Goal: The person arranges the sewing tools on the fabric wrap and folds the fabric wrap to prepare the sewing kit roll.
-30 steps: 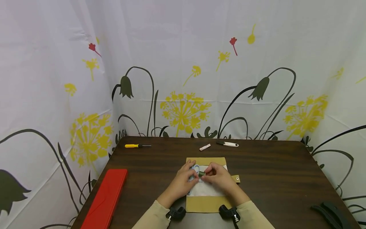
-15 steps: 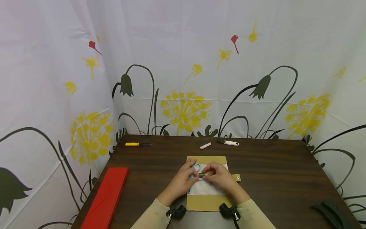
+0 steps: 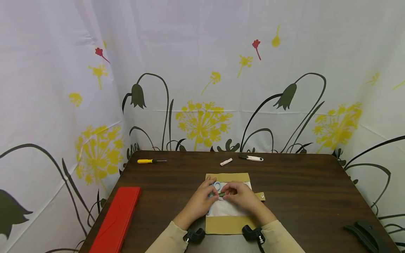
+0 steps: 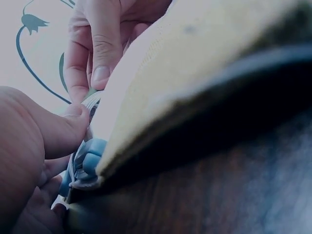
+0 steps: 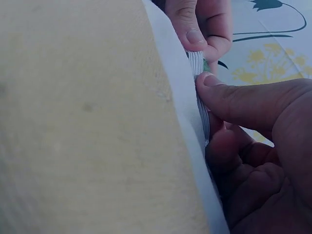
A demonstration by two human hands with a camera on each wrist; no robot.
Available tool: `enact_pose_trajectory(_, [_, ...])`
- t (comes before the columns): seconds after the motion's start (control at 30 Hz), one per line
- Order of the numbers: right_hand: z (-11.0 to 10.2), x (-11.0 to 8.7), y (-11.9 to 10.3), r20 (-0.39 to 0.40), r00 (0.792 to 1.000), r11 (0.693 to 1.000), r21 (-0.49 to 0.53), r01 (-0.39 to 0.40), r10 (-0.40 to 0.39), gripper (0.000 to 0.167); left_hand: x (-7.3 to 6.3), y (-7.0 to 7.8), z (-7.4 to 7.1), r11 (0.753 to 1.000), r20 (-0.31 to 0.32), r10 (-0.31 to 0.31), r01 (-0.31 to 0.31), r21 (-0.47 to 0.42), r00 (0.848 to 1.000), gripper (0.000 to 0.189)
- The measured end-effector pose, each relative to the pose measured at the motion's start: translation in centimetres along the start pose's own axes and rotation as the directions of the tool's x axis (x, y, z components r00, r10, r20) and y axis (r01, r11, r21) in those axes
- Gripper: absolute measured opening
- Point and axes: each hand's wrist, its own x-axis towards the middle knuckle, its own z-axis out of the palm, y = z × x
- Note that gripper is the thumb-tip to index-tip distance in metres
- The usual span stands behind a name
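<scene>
one small dark green cylinder [image 3: 222, 194] is held over one open tan-and-white fabric pouch [image 3: 229, 225], long axis running roughly side to side, right end angled a bit away from the wearer. its right end is pinched by the thumb and fingers of the right hand [image 3: 239, 195]. one ribbed white elastic strip [image 5: 196, 62] seems to be pinched by the left hand [image 3: 201, 199], right by the cylinder's left end; whether the cylinder is inside the strip can't be told. one pale blue ring-shaped handle [image 3: 217, 182] is seen just beyond the left fingertips. along the far table edge are laid one yellow-and-black screwdriver [image 3: 151, 161], one small pinkish-white bar [image 3: 226, 162] and one black-and-white slim tool [image 3: 252, 159]. one long flat red box [image 3: 117, 216] is placed left, one dark curved object [image 3: 367, 236] right.
</scene>
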Motion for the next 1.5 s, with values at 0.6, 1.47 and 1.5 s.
enact_pose_trajectory(0.6, [-0.04,-0.14,-0.32,0.034,0.997,0.992,-0.104,0.070,-0.066,0.016,0.10,-0.13,0.21,0.999,-0.013,-0.006,0.006,-0.032,1.000,0.012])
enact_pose_trajectory(1.47, [0.32,0.11,-0.09,0.072,0.996,0.997,-0.044,0.057,-0.053,0.033,0.21,-0.07,0.27,1.000,-0.014,0.020,-0.020,0.022,1.000,0.012])
enact_pose_trajectory(1.5, [0.31,0.12,-0.09,0.074,0.996,0.997,-0.037,0.060,-0.057,0.033,0.23,-0.05,0.27,1.000,-0.011,0.019,-0.019,0.025,1.000,0.012])
